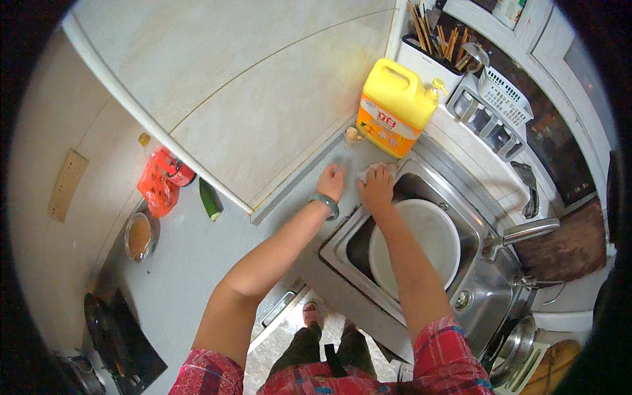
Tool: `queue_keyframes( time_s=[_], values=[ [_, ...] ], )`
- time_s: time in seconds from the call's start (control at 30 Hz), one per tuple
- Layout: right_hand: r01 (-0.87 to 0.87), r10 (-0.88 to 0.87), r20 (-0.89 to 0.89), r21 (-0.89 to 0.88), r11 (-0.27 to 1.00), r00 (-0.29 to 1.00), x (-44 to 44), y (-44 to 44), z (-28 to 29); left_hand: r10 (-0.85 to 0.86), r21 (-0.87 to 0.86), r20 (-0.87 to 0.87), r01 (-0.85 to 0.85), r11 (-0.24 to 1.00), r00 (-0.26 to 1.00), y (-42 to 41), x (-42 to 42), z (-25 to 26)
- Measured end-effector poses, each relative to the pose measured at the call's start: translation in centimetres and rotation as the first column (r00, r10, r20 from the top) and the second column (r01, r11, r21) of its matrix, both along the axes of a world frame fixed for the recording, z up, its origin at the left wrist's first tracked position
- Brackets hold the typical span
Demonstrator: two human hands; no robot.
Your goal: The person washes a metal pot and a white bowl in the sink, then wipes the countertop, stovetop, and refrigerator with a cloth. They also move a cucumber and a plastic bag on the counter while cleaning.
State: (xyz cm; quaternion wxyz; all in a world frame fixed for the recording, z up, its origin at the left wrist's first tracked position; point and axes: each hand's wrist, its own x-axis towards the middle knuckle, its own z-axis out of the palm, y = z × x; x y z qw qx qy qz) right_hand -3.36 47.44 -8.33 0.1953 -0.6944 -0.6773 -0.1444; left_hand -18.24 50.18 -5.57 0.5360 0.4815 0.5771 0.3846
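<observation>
My right hand [377, 190] presses a crumpled pale cloth [380, 170] against the grey countertop [301, 192], just beside the corner of the steel sink [340, 237]. To its left is my left hand [331, 183], fingers curled in, above the counter, a bracelet on its wrist; whether it holds anything small is hidden. A yellow jug of dish soap with a pump [392, 111] stands behind the cloth, and a small cup with pale pieces [353, 136] sits by the jug. A large white basin [429, 237] with water in it rests in the sink, partly under my right forearm.
A wall edge [251, 210] juts out left of my hands. Beyond it lie a cut cucumber [210, 200], a red plastic bag [159, 185] and a wrapped bowl [140, 237]. The faucet [518, 234] and a chopstick holder [429, 61] are at the right.
</observation>
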Motion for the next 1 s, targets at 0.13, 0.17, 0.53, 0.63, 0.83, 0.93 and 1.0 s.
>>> queue_keyframes(
  time_s=[0.13,0.17,0.53,0.63,0.83,0.93,1.0],
  values=[
    [-0.037,0.029,-0.104,-0.081,0.996,0.994,1.5,1.0,-1.7,0.094,-0.225,0.105,-0.068,0.972,0.990,4.9,3.2,1.6],
    [-0.043,0.035,-0.084,-0.089,0.995,0.996,2.2,1.0,-1.7,0.168,-0.326,0.162,-0.108,0.939,0.972,5.2,4.4,3.0],
    [-0.112,0.086,-0.131,-0.205,0.972,0.988,2.0,3.1,-0.6,0.216,-0.231,0.165,-0.176,0.957,0.962,10.3,5.5,1.1],
    [-0.077,0.032,-0.138,-0.343,0.936,0.990,2.2,3.1,-0.1,0.172,-0.200,0.048,-0.159,0.967,0.984,9.7,4.9,2.1],
    [-0.191,0.144,-0.135,-0.449,0.873,0.980,-0.8,0.0,0.4,0.064,-0.171,-0.066,-0.074,0.982,0.996,6.8,2.1,6.1],
    [-0.419,0.374,-0.194,-0.314,0.852,0.907,-4.0,-5.2,1.1,-0.038,-0.166,-0.027,0.033,0.986,0.999,4.3,0.1,9.3],
    [-0.503,0.460,-0.226,-0.202,0.840,0.859,-5.0,-7.8,-0.9,-0.063,-0.200,0.041,0.070,0.977,0.997,2.9,1.7,11.9]
  ],
)
